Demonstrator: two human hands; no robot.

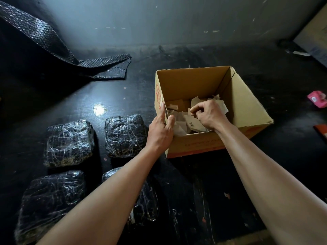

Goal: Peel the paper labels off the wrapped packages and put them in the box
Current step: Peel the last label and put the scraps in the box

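Observation:
An open cardboard box (244,103) stands on the dark floor, with several torn paper labels (182,124) lying in its bottom. My left hand (160,131) grips the box's near left rim, thumb inside and index finger along the outside. My right hand (208,114) is inside the box with curled fingers pinching a scrap of paper label (192,110). Several black packages wrapped in clear film lie to the left: one (69,142) at the far left, one (124,135) beside the box, one (51,204) at the near left, and another (146,206) partly hidden under my left forearm.
A strip of black bubble wrap (104,66) lies at the back left by the grey wall. A pink object (316,98) and a red item (321,129) lie at the right edge. Small paper scraps dot the floor.

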